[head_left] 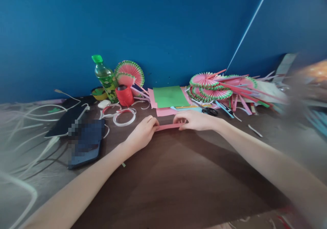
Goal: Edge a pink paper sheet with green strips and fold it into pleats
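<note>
A narrow pink paper strip (168, 127) stretches between my two hands, just above or on the dark table. My left hand (143, 131) pinches its left end with the fingers closed. At the other end, my right hand (195, 120) grips the strip between thumb and fingers. Right behind my hands lie a green paper sheet (171, 97) and pink sheets (166, 112) under it. Black-handled scissors (209, 111) rest just beyond my right hand. Whether the strip is folded in layers I cannot tell.
Pleated pink-and-green paper fans (212, 94) and paper strips pile up at the back right. A green-capped bottle (104, 77), a red spool (124, 95) and tape rolls (124, 117) stand at the back left. A phone (88, 142) and white cables lie left on the table (184, 181).
</note>
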Demonstrator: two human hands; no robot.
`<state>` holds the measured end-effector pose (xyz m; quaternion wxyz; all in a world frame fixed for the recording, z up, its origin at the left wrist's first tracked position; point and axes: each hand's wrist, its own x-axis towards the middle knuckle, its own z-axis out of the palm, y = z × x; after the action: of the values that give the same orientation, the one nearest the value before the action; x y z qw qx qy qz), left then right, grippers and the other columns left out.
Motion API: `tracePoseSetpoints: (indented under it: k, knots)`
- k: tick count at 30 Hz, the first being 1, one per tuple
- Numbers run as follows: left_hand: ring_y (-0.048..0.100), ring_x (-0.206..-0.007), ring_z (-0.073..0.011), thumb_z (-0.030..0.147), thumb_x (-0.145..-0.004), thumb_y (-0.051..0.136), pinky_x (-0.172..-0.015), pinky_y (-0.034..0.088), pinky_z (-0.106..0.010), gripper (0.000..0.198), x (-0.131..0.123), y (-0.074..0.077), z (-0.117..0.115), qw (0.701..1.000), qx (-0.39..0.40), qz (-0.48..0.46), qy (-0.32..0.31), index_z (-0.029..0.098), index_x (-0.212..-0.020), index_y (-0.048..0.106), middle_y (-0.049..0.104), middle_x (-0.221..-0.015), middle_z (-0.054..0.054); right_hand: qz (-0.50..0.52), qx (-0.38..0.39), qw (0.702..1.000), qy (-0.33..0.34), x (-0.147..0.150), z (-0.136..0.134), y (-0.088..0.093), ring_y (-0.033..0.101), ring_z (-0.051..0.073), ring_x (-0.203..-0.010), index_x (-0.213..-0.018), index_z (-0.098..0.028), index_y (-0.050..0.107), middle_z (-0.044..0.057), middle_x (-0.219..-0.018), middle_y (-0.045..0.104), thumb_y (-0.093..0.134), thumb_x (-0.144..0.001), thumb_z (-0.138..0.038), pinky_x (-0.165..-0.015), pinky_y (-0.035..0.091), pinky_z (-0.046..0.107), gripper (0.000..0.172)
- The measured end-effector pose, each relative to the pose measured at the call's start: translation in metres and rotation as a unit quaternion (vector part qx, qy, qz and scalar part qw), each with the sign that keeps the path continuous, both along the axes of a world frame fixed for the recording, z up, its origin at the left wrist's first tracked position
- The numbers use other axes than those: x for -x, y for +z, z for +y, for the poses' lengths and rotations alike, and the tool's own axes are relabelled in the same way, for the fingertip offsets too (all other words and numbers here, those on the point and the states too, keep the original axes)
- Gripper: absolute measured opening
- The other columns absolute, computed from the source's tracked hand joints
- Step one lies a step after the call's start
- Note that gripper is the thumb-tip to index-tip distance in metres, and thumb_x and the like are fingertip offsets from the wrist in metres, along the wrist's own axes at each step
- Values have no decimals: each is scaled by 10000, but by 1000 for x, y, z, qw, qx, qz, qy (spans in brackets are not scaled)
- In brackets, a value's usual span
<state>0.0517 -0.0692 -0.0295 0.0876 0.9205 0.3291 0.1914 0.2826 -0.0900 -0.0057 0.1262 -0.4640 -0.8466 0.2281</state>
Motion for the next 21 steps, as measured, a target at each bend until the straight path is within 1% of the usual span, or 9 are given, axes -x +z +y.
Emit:
tracePoseSetpoints:
  k: [3,7,11,13,15,18,21]
  knots:
    - [506,-840,-146,183,-861,374,-785,407,-283,156,4,8,4,998,61,7,-5,151,-837,525,532,-853,-28,29,27,999,-12,-4,4,-6,508,120,-661,-841,-155,598,5,-739,584,603,-730,-259,-602,392,239,152]
    - [537,-847,-152,259,-844,395,-788,405,-284,239,15,18,16,987,152,43,-6,174,-922,604,585,-904,-30,40,70,997,-8,-9,9,-13,488,110,-597,-835,-158,595,-14,-667,563,609,-720,-300,-537,365,225,183]
    - [553,-803,-147,312,-819,425,-757,405,-273,296,22,23,23,976,200,82,1,212,-982,651,598,-899,-26,59,115,991,17,-11,11,-15,496,110,-628,-889,-157,586,-13,-698,567,625,-701,-327,-567,381,229,256]
    - [555,-803,-148,320,-803,446,-745,402,-266,290,22,24,23,975,206,89,0,224,-969,663,604,-900,-23,68,135,988,30,-12,11,-15,496,110,-648,-903,-154,577,-12,-716,562,631,-694,-343,-585,388,231,287]
    - [560,-806,-151,329,-779,478,-734,403,-258,264,21,25,21,971,220,89,0,213,-915,672,617,-898,-21,73,148,985,40,-13,10,-13,491,109,-659,-885,-154,571,-11,-729,554,628,-697,-368,-594,390,231,291]
    - [571,-733,-149,347,-737,525,-668,413,-248,221,20,24,19,959,270,82,18,181,-831,636,640,-807,-13,68,149,985,55,-13,9,-10,487,110,-673,-843,-158,568,-3,-764,563,578,-745,-403,-604,385,234,264]
    - [562,-646,-140,359,-712,541,-596,409,-240,205,20,21,20,952,299,67,31,169,-775,585,630,-708,-2,51,135,988,47,-14,9,-9,499,117,-699,-839,-165,570,7,-804,582,520,-793,-377,-632,383,244,222]
